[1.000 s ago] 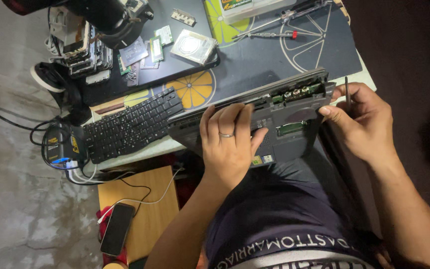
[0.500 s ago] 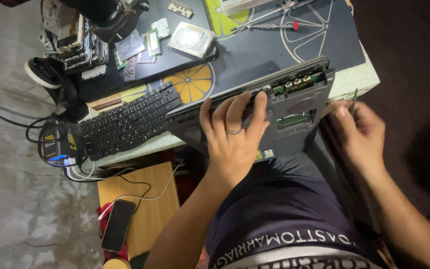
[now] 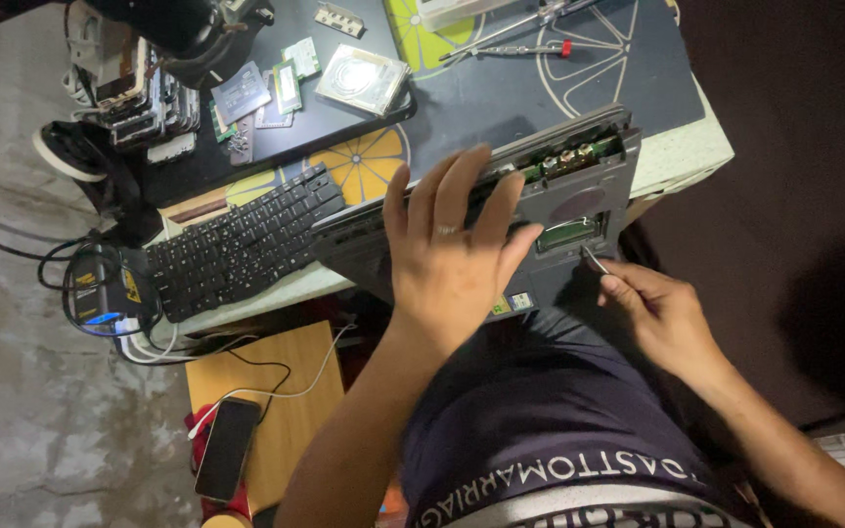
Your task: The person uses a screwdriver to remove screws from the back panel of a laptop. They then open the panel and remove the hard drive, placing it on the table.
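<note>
A grey laptop base [image 3: 579,181] lies upside down, half on the table edge and half over my lap, with a strip of green circuit board showing along its far side. My left hand [image 3: 452,254], a ring on one finger, presses flat on its underside with the fingers spread. My right hand [image 3: 662,318] sits at the near right corner and pinches a thin metal tool [image 3: 596,260] whose tip touches the casing beside a small open bay.
A black keyboard [image 3: 237,244] lies to the left on the table. Farther back are loose circuit parts [image 3: 276,88], a silver drive [image 3: 362,78] and screwdrivers [image 3: 515,44] on a dark mat. A phone [image 3: 227,448] lies on a wooden stool below, with cables around it.
My right hand left the laptop's far right edge and came down to its near corner, now pointing the thin tool at the casing. My left hand stayed flat on the base.
</note>
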